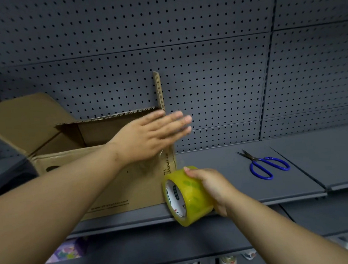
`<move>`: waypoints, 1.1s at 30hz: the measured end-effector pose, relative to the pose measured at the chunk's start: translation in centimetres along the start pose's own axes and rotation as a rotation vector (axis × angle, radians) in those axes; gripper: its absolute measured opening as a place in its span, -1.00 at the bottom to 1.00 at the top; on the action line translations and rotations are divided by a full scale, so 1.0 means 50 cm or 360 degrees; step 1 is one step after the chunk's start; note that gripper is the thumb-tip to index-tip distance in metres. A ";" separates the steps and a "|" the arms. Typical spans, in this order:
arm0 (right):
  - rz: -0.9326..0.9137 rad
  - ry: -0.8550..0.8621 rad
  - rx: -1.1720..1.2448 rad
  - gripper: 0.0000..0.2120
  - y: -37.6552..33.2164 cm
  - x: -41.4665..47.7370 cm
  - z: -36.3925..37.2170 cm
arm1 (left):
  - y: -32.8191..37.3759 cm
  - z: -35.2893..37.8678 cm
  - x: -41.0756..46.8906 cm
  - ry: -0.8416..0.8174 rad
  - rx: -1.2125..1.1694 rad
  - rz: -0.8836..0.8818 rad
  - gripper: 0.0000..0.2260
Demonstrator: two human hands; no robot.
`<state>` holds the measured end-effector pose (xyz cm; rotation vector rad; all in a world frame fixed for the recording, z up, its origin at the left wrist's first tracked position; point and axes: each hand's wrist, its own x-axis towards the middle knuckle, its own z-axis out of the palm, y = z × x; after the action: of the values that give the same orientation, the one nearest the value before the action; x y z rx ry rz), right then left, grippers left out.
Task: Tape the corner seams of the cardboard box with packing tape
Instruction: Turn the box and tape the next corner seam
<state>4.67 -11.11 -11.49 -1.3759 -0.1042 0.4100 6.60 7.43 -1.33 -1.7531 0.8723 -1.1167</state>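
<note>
Head view: we are taping the right front corner seam of the cardboard box (pixel 110 177) on the shelf (pixel 244 180). Our left hand (pixel 148 137), flat and open with nothing gripped, presses near the seam; our right hand (pixel 212 189) is closed around the tape roll (pixel 186 197) at the box's lower corner. Next, in our judgement: cut the tape. Count: one box, one roll, one pair of scissors (pixel 264 164).

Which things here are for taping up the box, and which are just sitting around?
For the job:
cardboard box, open on the shelf
packing tape roll, gripped by the right hand
left hand, flat at the box corner
blue scissors, maybe for cutting tape

Just lying about:
colourful packages on the lower shelf
cans below
</note>
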 end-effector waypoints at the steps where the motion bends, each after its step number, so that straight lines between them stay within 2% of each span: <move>1: -0.0006 0.0004 0.0013 -0.82 0.000 0.000 0.001 | 0.007 -0.001 0.006 -0.0040 -0.0051 0.0107 -0.57; 3: -0.0020 -0.0008 0.0026 -0.83 0.000 -0.001 0.002 | 0.023 0.002 0.015 -0.0203 -0.0106 0.0290 -0.59; 6: -0.0040 -0.0010 0.0008 -0.80 0.000 -0.002 -0.001 | 0.037 0.020 0.020 -0.0330 -0.0136 0.0394 -0.62; 8: -0.0055 0.0008 -0.0011 -0.79 0.002 -0.004 -0.006 | 0.037 0.030 0.018 -0.0272 -0.0135 0.0430 -0.68; 11: -0.0041 -0.0026 -0.0010 -0.78 0.023 -0.014 -0.017 | 0.035 0.040 0.014 -0.0154 -0.0205 0.0426 -0.88; 13: 0.0017 -0.0016 0.0058 -0.68 0.045 -0.025 -0.022 | 0.035 0.044 0.010 -0.0128 -0.0243 0.0413 -0.91; 16: -0.0082 -0.0066 0.0097 -0.59 0.070 -0.035 -0.029 | 0.032 0.048 0.005 -0.0112 -0.0272 0.0382 -0.86; 21: -0.0354 0.0003 0.0081 -0.75 0.065 -0.036 -0.016 | 0.033 0.046 0.002 -0.0147 -0.0298 0.0387 -0.80; 24: -0.0304 0.0079 -0.0016 -0.68 0.054 -0.040 0.004 | 0.029 0.046 0.001 -0.0169 -0.0299 0.0387 -0.75; 26: -0.0249 0.0142 -0.0130 -0.64 0.038 -0.038 0.014 | 0.030 0.046 0.000 -0.0179 -0.0304 0.0391 -0.79; 29: -0.0202 0.0284 -0.0418 -0.68 0.009 -0.016 0.020 | 0.030 0.047 0.002 -0.0199 -0.0310 0.0407 -0.80; 33: -0.0126 0.0381 -0.0603 -0.64 -0.022 -0.001 0.026 | 0.025 0.046 0.000 -0.0255 -0.0274 0.0389 -0.60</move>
<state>4.46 -10.07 -10.19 -1.7781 -0.0397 0.1601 8.61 7.59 -3.01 -1.7897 1.0752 -0.7504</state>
